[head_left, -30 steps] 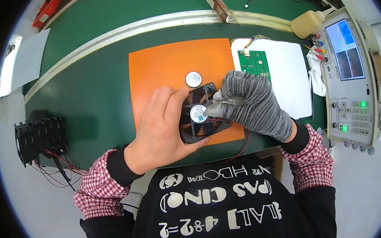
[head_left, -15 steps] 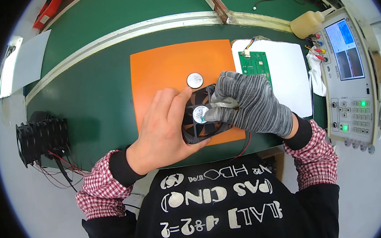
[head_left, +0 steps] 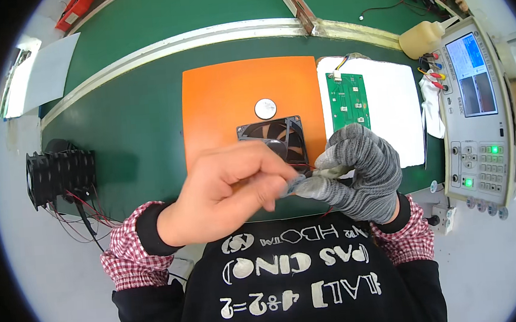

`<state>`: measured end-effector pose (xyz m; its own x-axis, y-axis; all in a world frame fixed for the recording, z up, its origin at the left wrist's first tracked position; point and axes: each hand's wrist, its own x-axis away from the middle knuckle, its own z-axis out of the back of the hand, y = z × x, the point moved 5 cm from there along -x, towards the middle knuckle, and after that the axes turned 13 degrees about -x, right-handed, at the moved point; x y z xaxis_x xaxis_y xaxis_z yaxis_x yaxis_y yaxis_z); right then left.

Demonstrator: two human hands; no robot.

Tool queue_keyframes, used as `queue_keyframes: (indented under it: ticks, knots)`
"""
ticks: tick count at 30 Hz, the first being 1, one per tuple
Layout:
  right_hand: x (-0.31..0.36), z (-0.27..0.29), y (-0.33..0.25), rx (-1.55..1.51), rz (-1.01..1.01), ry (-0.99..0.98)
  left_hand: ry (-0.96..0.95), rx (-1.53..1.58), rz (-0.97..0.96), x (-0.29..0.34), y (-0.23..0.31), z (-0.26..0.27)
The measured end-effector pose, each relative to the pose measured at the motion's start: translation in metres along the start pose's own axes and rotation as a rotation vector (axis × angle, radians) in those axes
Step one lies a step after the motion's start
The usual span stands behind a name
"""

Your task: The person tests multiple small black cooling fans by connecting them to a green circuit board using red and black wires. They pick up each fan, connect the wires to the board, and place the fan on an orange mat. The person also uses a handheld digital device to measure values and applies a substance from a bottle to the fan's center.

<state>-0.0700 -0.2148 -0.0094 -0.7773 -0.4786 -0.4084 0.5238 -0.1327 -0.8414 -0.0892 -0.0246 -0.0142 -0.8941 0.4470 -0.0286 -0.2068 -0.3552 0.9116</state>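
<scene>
A black square cooling fan (head_left: pixel 285 134) lies on the orange mat (head_left: pixel 217 95), partly hidden under my hands. Just beyond it sits a round silver disc (head_left: pixel 265 108). My bare left hand (head_left: pixel 224 187) is closed in a pinch at the fan's near side. Opposite it, my right hand (head_left: pixel 358 175), in a grey knitted glove with pale fingertips, also has its fingers pinched together. The fingertips of both hands meet at a small bluish scrap (head_left: pixel 294 185), blurred and too small to name. A thin red wire (head_left: pixel 301 165) runs near the gloved fingertips.
A green circuit board (head_left: pixel 348 98) rests on a white board (head_left: pixel 394 103) to the right. Beyond stand a bench instrument (head_left: pixel 474 134) with a lit screen and a yellowish bottle (head_left: pixel 420 39). Several stacked black fans (head_left: pixel 61 175) with trailing wires are at the left edge.
Both hands have left the fan's hub and come nearer to me, fingertips together over the mat's near edge. More of the fan and circuit board shows. The silver disc stays put.
</scene>
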Motion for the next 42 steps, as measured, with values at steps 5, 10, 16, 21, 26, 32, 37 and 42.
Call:
queue_keyframes:
  ticks: [5, 10, 16, 21, 26, 32, 37, 42]
  knots:
    - [0.008, -0.002, -0.004, 0.178, 0.012, 0.076, 0.010, 0.205, 0.166, -0.003, -0.003, -0.004]
    - [0.022, -0.009, -0.001, 0.162, 0.023, 0.038, 0.142, -0.639, -0.083, -0.026, -0.002, 0.018]
    - [0.026, -0.027, 0.012, 0.074, 0.100, -0.053, -0.163, -0.437, 0.059, -0.050, -0.029, 0.008]
    - [0.028, -0.030, 0.018, 0.104, 0.055, -0.064, -0.331, -0.343, 0.342, -0.062, -0.029, 0.010]
    - [0.024, -0.028, 0.015, 0.185, 0.011, -0.146, -0.165, -0.186, 0.149, -0.046, -0.039, 0.006]
    - [0.016, 0.000, 0.022, -0.042, -0.103, -0.066, 0.127, -0.449, -0.072, -0.009, -0.025, 0.015]
    - [0.010, -0.011, 0.021, 0.137, -0.159, -0.122, 0.151, -0.636, -0.140, 0.007, -0.029, -0.004]
    - [0.010, -0.015, 0.027, 0.188, -0.147, -0.092, 0.166, -0.623, -0.143, 0.007, -0.029, -0.004]
